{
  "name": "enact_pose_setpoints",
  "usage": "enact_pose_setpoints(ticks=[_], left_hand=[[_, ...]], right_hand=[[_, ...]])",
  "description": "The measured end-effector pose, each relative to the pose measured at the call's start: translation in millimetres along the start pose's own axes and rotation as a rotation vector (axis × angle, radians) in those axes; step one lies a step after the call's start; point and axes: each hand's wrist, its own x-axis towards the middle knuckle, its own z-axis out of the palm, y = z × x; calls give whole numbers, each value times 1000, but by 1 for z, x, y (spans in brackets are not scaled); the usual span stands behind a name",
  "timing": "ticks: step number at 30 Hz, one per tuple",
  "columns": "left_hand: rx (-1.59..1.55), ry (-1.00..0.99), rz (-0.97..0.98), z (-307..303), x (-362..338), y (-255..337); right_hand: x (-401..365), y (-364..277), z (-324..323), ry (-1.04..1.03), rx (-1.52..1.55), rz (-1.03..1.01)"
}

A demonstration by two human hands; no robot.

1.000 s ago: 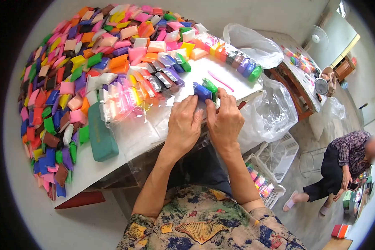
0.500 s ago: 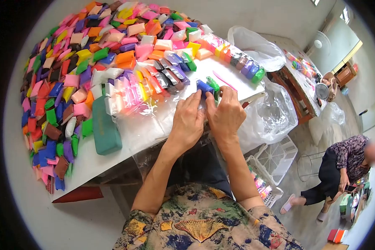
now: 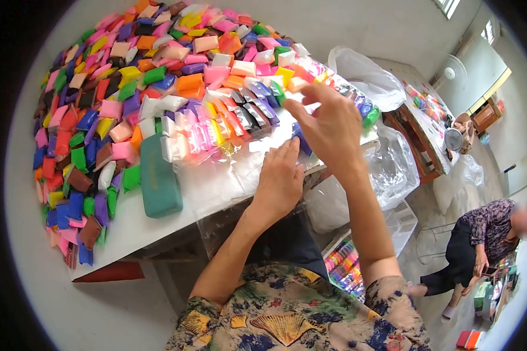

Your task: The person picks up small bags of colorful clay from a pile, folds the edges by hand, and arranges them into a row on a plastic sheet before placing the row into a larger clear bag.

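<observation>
At the table's front edge my left hand (image 3: 280,180) rests with its fingers close together beside a blue packet (image 3: 302,142), its fingertips against the packet's near side. My right hand (image 3: 331,126) is raised over the table to the right, fingers bent and apart, with nothing visible between thumb and forefinger. It partly hides the blue packet and a row of wrapped packets (image 3: 366,108) behind. Rows of clear-wrapped coloured packets (image 3: 216,120) lie left of my hands. Further left stands a green case (image 3: 160,178).
A big heap of coloured packets (image 3: 108,108) covers the left and back of the white table (image 3: 123,237). Clear plastic bags (image 3: 372,76) hang at the right edge. Below stands a basket with packets (image 3: 345,263). Another person (image 3: 480,245) sits at the far right.
My right hand has lifted off the packets and moved up and right, its fingers spreading. My left hand has shifted slightly right and down. The view has shifted a little.
</observation>
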Motion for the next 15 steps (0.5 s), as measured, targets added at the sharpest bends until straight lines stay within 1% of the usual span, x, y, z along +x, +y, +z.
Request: enact_pose_setpoints(ticks=[1,3,7,8,11,14,15], left_hand=[[-1,-25,-10,-1,1,0],[-7,-73,-34,-2,1,0],[0,-7,-2,0,1,1],[0,1,9,2,1,0],[-6,6,17,2,2,0],[-16,-6,-16,-1,0,5],[-21,-2,-18,0,-1,5]], right_hand=[[9,0,8,-63,-16,-33],[20,-10,21,-185,-98,-19],[36,-4,42,-473,-162,15],[38,-2,45,-515,-187,-18],[37,2,47,-559,-182,-33],[33,2,54,-493,-242,-61],[34,0,55,-513,-271,-63]])
